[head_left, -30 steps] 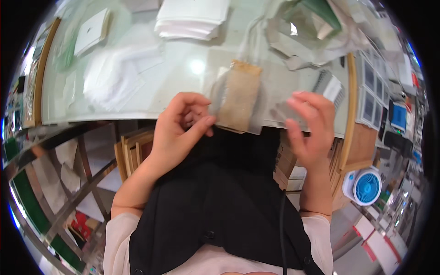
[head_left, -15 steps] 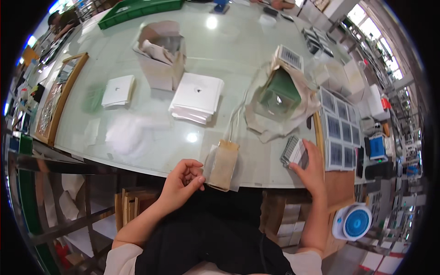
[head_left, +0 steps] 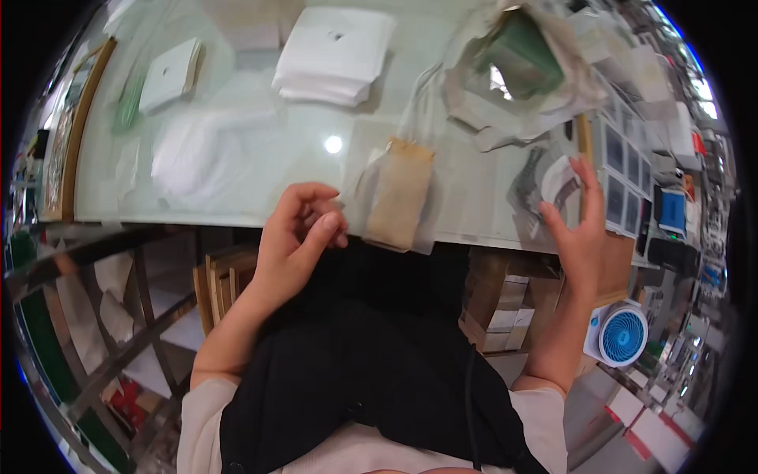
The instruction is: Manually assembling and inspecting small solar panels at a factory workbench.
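Observation:
My left hand (head_left: 296,237) pinches the near left edge of a clear plastic sleeve (head_left: 359,186) with a flat tan pouch (head_left: 400,201) inside it. The sleeve lies over the front edge of the glass-topped table (head_left: 260,142). My right hand (head_left: 576,229) is raised at the table's right end with its fingers straight and apart. Its thumb and fingertips are beside a small grey and white packet (head_left: 546,178) that lies at the table edge.
On the table are a stack of white flat packs (head_left: 335,51), a small white box (head_left: 170,75), loose clear bags (head_left: 197,158) and an open bag with a green thing inside (head_left: 521,55). A tray of small squares (head_left: 624,162) sits far right. A blue and white fan (head_left: 620,336) stands on the floor.
My right hand has spread its fingers off the small packet it was gripping. My left hand stays at the sleeve's edge. The view has swung nearer to the table edge.

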`<action>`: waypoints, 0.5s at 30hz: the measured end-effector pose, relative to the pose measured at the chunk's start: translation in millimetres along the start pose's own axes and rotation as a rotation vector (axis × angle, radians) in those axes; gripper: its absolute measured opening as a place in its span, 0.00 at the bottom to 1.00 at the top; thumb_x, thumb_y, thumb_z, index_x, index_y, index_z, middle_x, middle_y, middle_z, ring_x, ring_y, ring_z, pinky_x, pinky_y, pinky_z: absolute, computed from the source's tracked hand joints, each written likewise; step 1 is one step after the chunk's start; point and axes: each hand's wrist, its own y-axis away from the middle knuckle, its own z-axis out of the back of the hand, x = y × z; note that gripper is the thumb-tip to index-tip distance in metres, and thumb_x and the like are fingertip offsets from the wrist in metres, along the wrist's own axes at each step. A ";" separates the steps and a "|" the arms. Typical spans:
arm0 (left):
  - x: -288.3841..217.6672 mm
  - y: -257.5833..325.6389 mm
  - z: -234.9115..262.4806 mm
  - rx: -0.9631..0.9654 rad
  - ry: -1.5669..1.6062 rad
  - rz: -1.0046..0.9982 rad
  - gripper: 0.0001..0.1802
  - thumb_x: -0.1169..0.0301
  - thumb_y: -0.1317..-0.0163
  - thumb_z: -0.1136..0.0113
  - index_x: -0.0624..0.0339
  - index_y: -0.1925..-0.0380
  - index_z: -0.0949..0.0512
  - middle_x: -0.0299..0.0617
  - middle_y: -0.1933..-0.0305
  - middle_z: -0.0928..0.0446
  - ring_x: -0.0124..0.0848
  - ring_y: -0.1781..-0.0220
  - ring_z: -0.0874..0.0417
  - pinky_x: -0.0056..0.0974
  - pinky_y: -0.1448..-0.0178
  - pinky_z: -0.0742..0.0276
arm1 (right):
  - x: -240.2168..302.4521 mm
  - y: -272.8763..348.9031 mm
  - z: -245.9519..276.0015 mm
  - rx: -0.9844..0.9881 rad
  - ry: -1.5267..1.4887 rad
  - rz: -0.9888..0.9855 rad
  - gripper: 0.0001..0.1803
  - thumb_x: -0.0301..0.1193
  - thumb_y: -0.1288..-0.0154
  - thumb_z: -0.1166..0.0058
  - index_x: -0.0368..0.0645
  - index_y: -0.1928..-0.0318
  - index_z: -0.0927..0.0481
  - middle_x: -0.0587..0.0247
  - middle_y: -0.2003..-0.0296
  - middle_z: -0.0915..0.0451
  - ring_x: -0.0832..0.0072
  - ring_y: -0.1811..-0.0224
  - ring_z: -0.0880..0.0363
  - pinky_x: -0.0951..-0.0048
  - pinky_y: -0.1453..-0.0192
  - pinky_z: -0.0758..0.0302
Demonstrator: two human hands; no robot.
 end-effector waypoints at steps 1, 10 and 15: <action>0.0 2.2 -0.8 -0.013 -0.007 -0.010 0.13 0.76 0.33 0.50 0.64 0.49 0.35 0.37 0.64 0.26 0.23 0.66 0.24 0.27 0.60 0.27 | 12.9 4.9 -1.3 -0.012 -0.010 0.026 0.40 0.31 0.50 0.37 0.38 0.35 0.37 0.56 0.39 0.32 0.64 0.35 0.37 0.65 0.31 0.44; 13.4 -1.4 -7.6 -0.023 -0.075 -0.142 0.10 0.78 0.36 0.45 0.63 0.55 0.31 0.37 0.63 0.25 0.22 0.63 0.24 0.27 0.58 0.27 | 108.4 18.6 -56.2 0.187 -0.112 0.333 0.45 0.30 0.59 0.33 0.38 0.36 0.36 0.54 0.42 0.29 0.61 0.38 0.33 0.63 0.33 0.41; 10.8 -1.2 -2.6 0.043 -0.139 -0.181 0.12 0.78 0.36 0.46 0.63 0.54 0.33 0.38 0.61 0.26 0.23 0.61 0.26 0.28 0.55 0.28 | 115.6 11.6 -67.5 0.251 0.060 0.436 0.44 0.31 0.59 0.31 0.38 0.38 0.34 0.53 0.41 0.30 0.58 0.37 0.34 0.60 0.33 0.40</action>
